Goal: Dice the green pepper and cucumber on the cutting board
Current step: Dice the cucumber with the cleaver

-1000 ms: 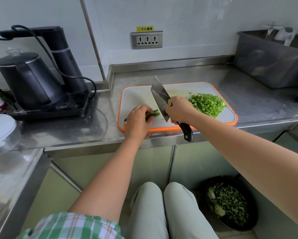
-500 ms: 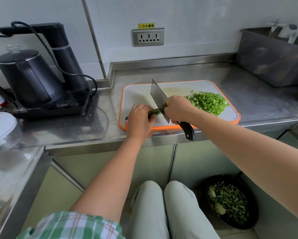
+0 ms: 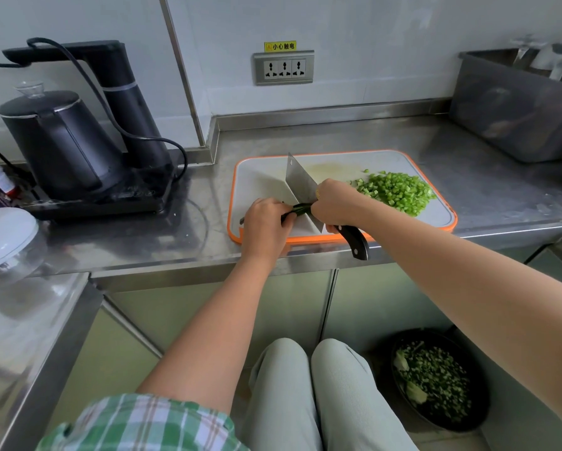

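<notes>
Nearby, diced green pile [image 3: 398,190] right of cleaver [image 3: 298,180]; black kettle [image 3: 58,141] well left.

Short green-white plaid sleeve [image 3: 136,421] on the left arm; pale grey-green trousers [image 3: 308,402]; left hand [image 3: 266,222] and right hand [image 3: 335,203] bare.

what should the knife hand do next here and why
Probably press the cleaver straight down through the dark green strips, just clear of the left hand. The right hand holds the blade across their short exposed end, the left hand pins them to the cutting board, and they are not yet cubed like the diced pile.
</notes>
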